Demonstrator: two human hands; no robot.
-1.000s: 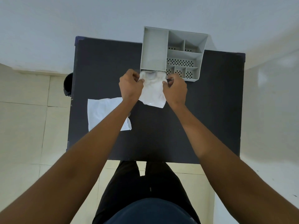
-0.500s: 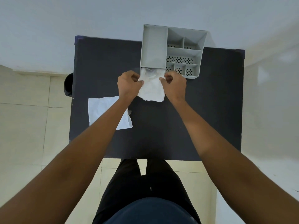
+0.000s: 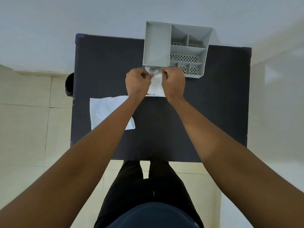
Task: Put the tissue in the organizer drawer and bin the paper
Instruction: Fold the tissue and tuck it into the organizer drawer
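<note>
A grey desk organizer (image 3: 156, 46) with several compartments stands at the far edge of the black table (image 3: 213, 112). A white tissue (image 3: 156, 84) is bunched at the organizer's lower front, where the drawer opening sits. My left hand (image 3: 137, 82) and my right hand (image 3: 173, 83) both pinch the tissue's upper part, one on each side, right against the organizer. The drawer itself is mostly hidden behind the tissue and my hands. A flat white paper (image 3: 105, 111) lies on the table's left side, partly under my left forearm.
A dark round bin (image 3: 69, 87) shows on the floor just beyond the table's left edge. A white wall runs behind the organizer. Tiled floor surrounds the table, and my legs stand at its near edge.
Both hands have moved closer together and toward the organizer, and less of the tissue hangs out below them than before.
</note>
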